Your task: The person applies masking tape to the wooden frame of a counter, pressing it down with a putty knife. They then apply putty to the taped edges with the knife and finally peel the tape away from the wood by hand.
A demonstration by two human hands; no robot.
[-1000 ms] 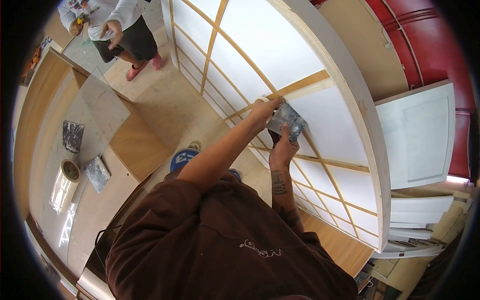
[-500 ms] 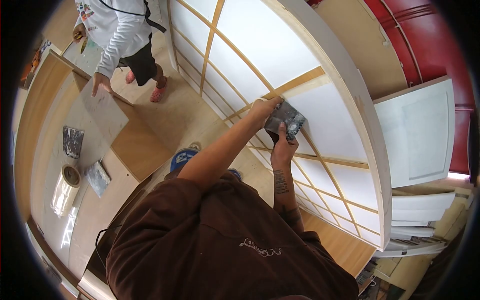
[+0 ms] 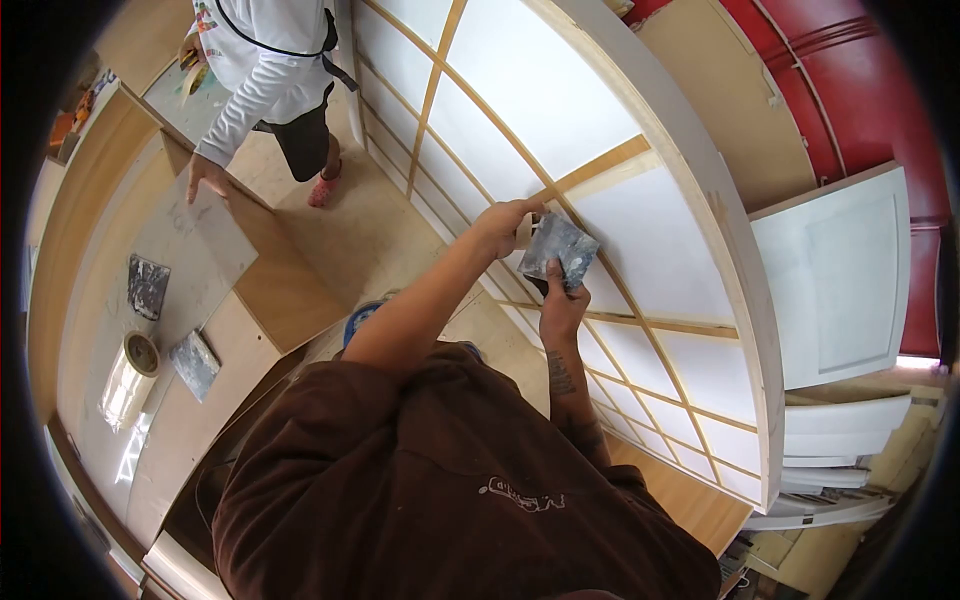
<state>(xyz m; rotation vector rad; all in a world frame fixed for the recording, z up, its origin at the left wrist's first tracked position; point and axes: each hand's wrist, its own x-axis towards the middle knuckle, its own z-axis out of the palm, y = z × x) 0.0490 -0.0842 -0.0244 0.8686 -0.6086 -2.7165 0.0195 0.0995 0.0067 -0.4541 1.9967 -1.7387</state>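
My right hand (image 3: 563, 308) grips a square, putty-smeared scraper blade (image 3: 562, 243), with the thumb lying on its near edge. My left hand (image 3: 508, 226) is closed beside the blade's upper left corner, near a wooden strip. Under its fingers shows part of a small pale object (image 3: 525, 232); its kind is hidden. Both hands are in front of a large panel (image 3: 620, 235) with white fields and tan wooden strips in a grid.
Another person (image 3: 270, 80) stands at upper left, one hand on a clear sheet (image 3: 215, 235) over the workbench. Two smeared scraper blades (image 3: 149, 287) (image 3: 194, 365) and a roll of clear film (image 3: 128, 385) lie there. A white cabinet door (image 3: 830, 275) leans at right.
My left hand has drawn back to the left, off the blade's upper edge. The blade has shifted slightly left and turned flatter to view. The other person has moved slightly.
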